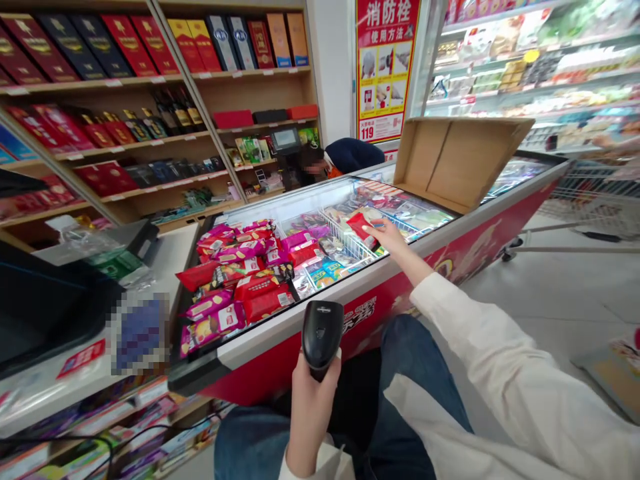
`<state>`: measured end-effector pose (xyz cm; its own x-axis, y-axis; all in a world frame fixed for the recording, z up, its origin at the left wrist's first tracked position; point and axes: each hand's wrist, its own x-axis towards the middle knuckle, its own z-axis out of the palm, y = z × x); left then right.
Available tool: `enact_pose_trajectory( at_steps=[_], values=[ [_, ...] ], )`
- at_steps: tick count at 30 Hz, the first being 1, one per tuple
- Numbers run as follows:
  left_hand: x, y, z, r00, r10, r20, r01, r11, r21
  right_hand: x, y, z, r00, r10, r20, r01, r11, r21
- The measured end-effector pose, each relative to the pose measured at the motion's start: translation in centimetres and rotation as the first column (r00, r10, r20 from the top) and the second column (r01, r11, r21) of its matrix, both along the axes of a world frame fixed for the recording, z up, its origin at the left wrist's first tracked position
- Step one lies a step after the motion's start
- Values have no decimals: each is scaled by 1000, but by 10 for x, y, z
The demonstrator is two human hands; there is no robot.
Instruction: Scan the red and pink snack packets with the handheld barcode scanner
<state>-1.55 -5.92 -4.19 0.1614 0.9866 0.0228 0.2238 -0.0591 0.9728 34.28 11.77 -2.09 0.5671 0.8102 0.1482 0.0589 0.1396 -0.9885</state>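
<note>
My left hand (311, 407) is wrapped round the handle of a black barcode scanner (323, 332), held upright in front of the chest freezer (415, 260). My right hand (389, 235) reaches over the freezer's near rim, its fingers closed on one end of a red ice cream packet (360, 228). That packet is above a white wire basket (350, 241) inside the freezer. To the left, a heap of red and purple ice cream packets (245, 267) lies on top of the freezer's left end.
An open cardboard box (440, 163) stands on the freezer's right part. Behind the freezer a person (350, 157) bends down. A counter (175, 267) with a plastic bottle (107, 257) is at left. Shelves of boxes and bottles line the back; a shopping cart (590, 200) stands right.
</note>
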Motion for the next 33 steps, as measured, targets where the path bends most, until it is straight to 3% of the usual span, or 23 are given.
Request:
enact_pose_trajectory(
  at_steps=[2,4,6,8,11,12,13,15,17,20,24,27,30,31,33],
  values=[
    [1,3,0,1000,-13,1,13,1000,-11,40,3,4,966,-162,200,190,973,-128],
    [1,7,1,1000,-21,-2,21,1000,-15,68,3,11,891,-225,396,316,931,-182],
    [1,12,1,1000,-19,0,19,1000,-15,79,2,19,826,-262,499,382,911,-154],
    [0,18,0,1000,-21,6,21,1000,-18,70,2,25,788,-275,551,380,921,-83],
    [0,28,-1,999,-45,17,45,999,-18,20,11,28,764,-112,635,169,985,-31],
    [0,31,0,998,-57,20,57,998,-17,-2,16,27,730,57,681,-23,998,-60],
    [0,33,1,997,-69,22,70,997,-18,-26,21,25,650,196,734,-206,975,-78],
    [1,38,4,996,-90,26,91,995,-26,-70,30,23,459,314,831,-430,897,-101],
    [0,41,7,993,-112,25,113,993,-36,-104,34,24,329,353,876,-473,864,-171],
    [-4,43,8,991,-135,16,135,990,-33,-124,29,31,261,389,884,-360,888,-284],
    [-6,44,-1,987,-163,-11,162,986,-35,-113,9,39,345,439,830,-245,895,-372],
    [0,44,-11,985,-175,5,175,984,-39,-97,-8,34,568,431,701,-278,902,-329],
    [9,41,-12,986,-160,45,162,985,-53,-88,-28,21,901,288,326,-269,958,-102],
    [12,39,-10,984,-170,49,173,983,-66,-88,-35,16,959,240,148,-240,971,-17],
    [17,36,-2,978,-205,48,209,974,-86,-90,-51,8,972,179,-155,-163,980,111]
  ],
)
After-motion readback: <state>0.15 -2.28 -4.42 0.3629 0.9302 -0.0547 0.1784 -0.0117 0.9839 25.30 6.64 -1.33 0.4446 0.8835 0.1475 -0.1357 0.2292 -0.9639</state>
